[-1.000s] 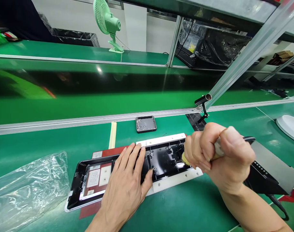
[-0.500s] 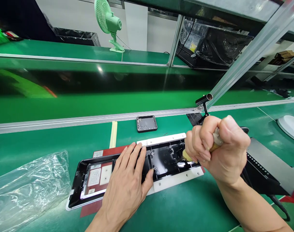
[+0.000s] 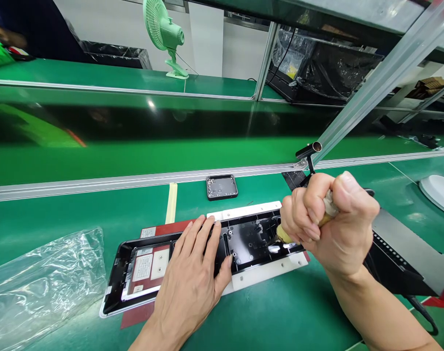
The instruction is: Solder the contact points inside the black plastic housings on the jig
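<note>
A long black plastic housing (image 3: pixel 245 243) with a pale outer edge lies open side up, ribs and posts showing inside. It rests in a white fixture (image 3: pixel 269 275) on a dark red plate (image 3: pixel 143 314). My left hand (image 3: pixel 196 273) lies flat across the housing's middle, fingers spread. In my right hand (image 3: pixel 327 219), fingers wrapped round its yellowish handle, is a screwdriver (image 3: pixel 283 235). It slants down into the housing's right part; its tip is hard to make out. A small black tray (image 3: pixel 222 187) with tiny screws sits behind the housing.
A clear plastic bag (image 3: pixel 49 287) lies to the left. Right of my right hand stands a black and grey box (image 3: pixel 408 253) with a cable. Behind runs a metal rail (image 3: pixel 97 183) before a green belt (image 3: pixel 170 156). A green fan (image 3: pixel 166 36) and a co-worker's arm (image 3: pixel 9 36) are beyond.
My hands stay almost in place; the right one shifts only slightly with the screwdriver. A co-worker's forearm now shows at the upper left.
</note>
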Demonstrator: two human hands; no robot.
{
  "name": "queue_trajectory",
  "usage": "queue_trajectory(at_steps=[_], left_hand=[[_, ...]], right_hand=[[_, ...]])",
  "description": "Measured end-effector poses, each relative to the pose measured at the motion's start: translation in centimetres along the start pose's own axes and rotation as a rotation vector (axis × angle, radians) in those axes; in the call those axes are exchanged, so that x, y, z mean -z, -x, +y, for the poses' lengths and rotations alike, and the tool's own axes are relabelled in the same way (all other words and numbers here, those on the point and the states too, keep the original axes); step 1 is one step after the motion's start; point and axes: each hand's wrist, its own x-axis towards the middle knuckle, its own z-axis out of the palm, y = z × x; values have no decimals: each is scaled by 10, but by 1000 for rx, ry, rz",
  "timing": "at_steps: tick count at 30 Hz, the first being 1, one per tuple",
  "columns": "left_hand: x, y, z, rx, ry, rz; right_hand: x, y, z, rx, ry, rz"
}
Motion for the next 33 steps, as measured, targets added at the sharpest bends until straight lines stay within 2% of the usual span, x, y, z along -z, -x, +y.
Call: queue_trajectory(at_steps=[8,13,19,27,33], left_hand=[[-1,-1,0,4,3,13],[-1,-1,0,8,13,12],[1,-1,0,2,11,15],[0,0,-1,6,19,-1],[-1,0,0,9,15,-10]], right_hand=[[-2,4,0,4,26,-2],[-9,13,-6,60,143,-97],[-12,14,-23,111,93,-3],[-11,15,-19,93,114,-41],[-5,23,-22,140,58,-23]])
